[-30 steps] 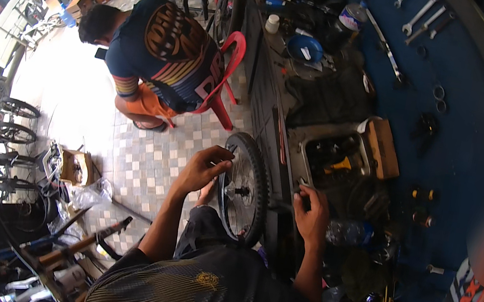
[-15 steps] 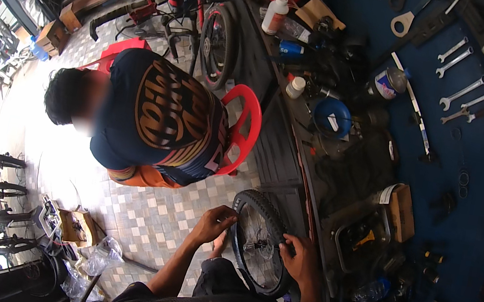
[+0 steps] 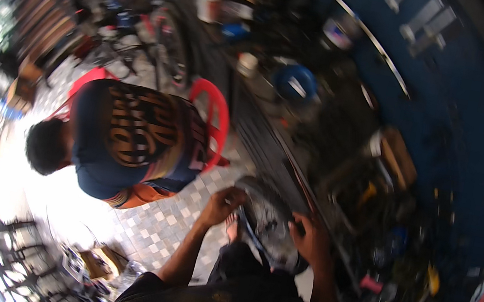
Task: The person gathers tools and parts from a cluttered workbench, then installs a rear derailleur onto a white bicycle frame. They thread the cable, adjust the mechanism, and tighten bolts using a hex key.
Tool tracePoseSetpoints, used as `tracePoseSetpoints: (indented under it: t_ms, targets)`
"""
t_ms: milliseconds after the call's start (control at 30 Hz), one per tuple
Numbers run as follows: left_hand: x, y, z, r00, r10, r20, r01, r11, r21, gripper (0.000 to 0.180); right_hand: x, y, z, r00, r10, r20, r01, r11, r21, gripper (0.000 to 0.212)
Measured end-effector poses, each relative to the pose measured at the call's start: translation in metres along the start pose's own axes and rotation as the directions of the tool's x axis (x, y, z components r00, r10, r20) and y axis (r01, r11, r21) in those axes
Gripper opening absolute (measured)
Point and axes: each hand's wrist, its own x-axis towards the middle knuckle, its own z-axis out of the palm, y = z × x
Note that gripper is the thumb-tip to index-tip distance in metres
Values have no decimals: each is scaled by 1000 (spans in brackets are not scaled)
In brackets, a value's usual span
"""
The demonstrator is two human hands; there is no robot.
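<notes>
The bicycle wheel (image 3: 271, 224) stands on the tiled floor (image 3: 165, 234) in front of the person, beside the worktop (image 3: 260, 93), its spokes smeared by blur. The left hand (image 3: 223, 204) is at the tyre's left side, fingers bent inward; the right hand (image 3: 311, 237) is at its right, fingers loosely curled. Whether either grips anything, or touches the tyre, I cannot tell. Another person (image 3: 134, 138) sits on a red chair (image 3: 218, 122).
</notes>
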Motion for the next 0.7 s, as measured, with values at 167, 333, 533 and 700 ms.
tracePoseSetpoints:
  t_ms: [167, 333, 533, 700]
  targets:
    - [21, 47, 43, 981, -62, 184, 76, 995, -72, 19, -51, 33, -32, 992, 82, -95, -85, 996, -28, 32]
    - [39, 80, 123, 910, 39, 412, -52, 998, 20, 20, -138, 64, -65, 923, 249, -293, -248, 968, 40, 29]
    - [42, 145, 247, 796, 160, 584, -229, 972, 45, 25, -235, 118, -103, 729, 348, -589, -400, 915, 46, 19]
    - [28, 181, 378, 688, 384, 616, -563, 818, 119, 63, -280, 187, -149, 433, 419, -798, -725, 688, -31, 30]
